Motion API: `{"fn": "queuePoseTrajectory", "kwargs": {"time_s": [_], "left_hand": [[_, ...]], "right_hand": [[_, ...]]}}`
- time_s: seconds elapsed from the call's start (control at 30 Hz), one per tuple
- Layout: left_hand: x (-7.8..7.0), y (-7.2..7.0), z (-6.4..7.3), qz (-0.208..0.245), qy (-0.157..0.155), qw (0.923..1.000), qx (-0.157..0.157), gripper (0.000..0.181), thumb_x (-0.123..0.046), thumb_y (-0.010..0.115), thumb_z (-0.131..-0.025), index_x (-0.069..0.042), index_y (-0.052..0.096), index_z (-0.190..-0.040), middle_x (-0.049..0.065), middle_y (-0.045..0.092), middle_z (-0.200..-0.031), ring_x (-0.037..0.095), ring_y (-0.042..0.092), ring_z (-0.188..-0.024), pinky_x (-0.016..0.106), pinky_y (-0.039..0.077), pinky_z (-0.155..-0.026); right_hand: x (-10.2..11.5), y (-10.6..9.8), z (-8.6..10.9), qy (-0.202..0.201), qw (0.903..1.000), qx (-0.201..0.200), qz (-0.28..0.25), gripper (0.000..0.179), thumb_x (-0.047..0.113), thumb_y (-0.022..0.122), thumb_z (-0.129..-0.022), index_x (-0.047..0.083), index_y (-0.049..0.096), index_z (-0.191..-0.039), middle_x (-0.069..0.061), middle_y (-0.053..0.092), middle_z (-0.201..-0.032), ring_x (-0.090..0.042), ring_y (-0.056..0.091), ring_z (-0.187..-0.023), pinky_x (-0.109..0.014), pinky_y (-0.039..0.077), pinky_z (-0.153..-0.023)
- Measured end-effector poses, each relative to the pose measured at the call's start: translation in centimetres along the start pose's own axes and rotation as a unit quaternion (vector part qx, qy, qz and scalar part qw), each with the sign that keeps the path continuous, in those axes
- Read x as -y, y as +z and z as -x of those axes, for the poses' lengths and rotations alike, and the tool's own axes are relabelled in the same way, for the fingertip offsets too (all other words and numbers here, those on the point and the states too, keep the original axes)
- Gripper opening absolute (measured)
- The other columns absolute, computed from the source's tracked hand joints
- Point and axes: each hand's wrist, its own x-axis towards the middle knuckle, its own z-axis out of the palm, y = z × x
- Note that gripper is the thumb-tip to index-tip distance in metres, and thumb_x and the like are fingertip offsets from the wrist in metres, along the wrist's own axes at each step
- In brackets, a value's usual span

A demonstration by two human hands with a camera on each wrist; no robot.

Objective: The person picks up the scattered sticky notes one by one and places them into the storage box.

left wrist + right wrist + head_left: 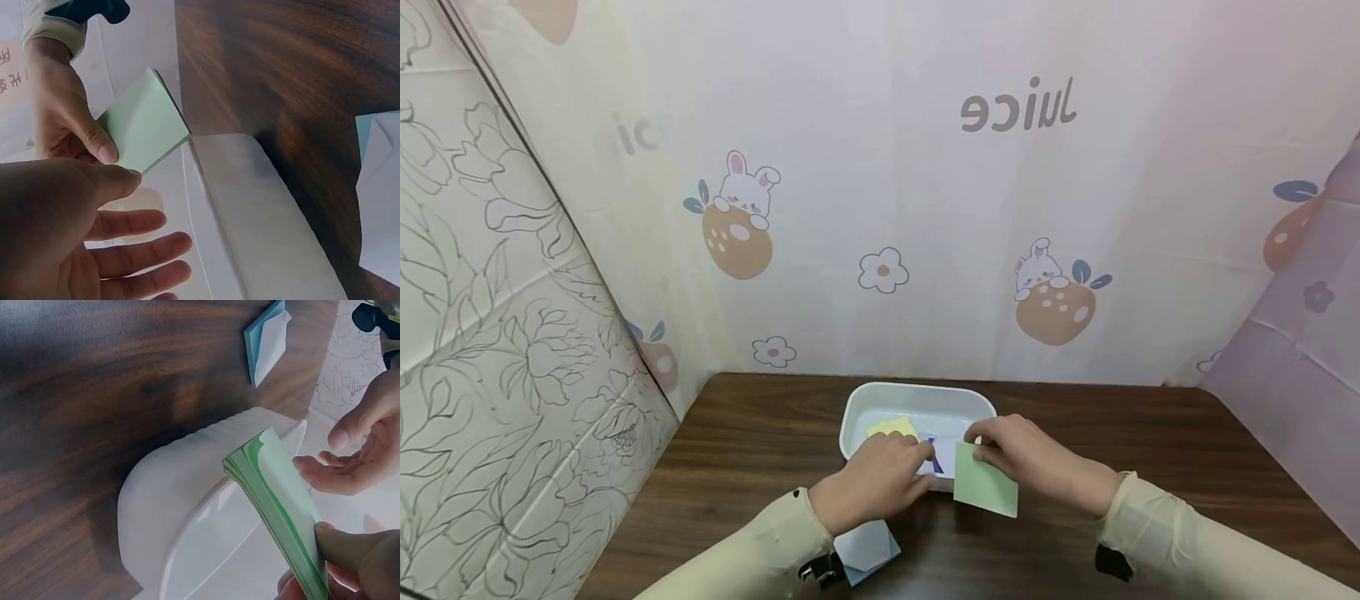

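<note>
My right hand (1033, 458) pinches a pad of green paper sheets (985, 483) between thumb and fingers. It holds the pad over the front right edge of a white plastic basin (940, 398). Stacked sheet edges of the pad (287, 500) show in the right wrist view. My left hand (883, 475) hovers at the basin's front rim. In the left wrist view its fingers (150, 256) are spread and loosely extended, with the thumb near the pad's corner. Yellow paper (893, 427) and a white piece with a purple mark (946, 454) are in the basin, partly hidden by my hands.
A blue pad with a folded white sheet on top (865, 550) lies on the dark wooden table (737, 467), beside my left forearm. A printed curtain (880, 183) stands behind the table, with more patterned cloth (512, 292) on the left side.
</note>
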Motion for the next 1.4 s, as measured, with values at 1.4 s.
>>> {"fn": "queuePoseTrajectory", "kwargs": {"time_s": [1.4], "left_hand": [[2.3,1.0,-2.0,0.02,-0.036,0.9991,0.014,0.019,-0.028,0.066,-0.096,-0.012,0.072,-0.103,0.0,0.075,-0.089,0.015,0.068,-0.076,0.028,0.053,-0.066]], "right_hand": [[-1.1,-0.5,-3.7,0.039,0.9991,-0.013,0.013,0.013,0.005,0.068,-0.094,0.005,0.073,-0.106,0.0,0.072,-0.084,-0.004,0.059,-0.071,-0.023,0.049,-0.062]]}}
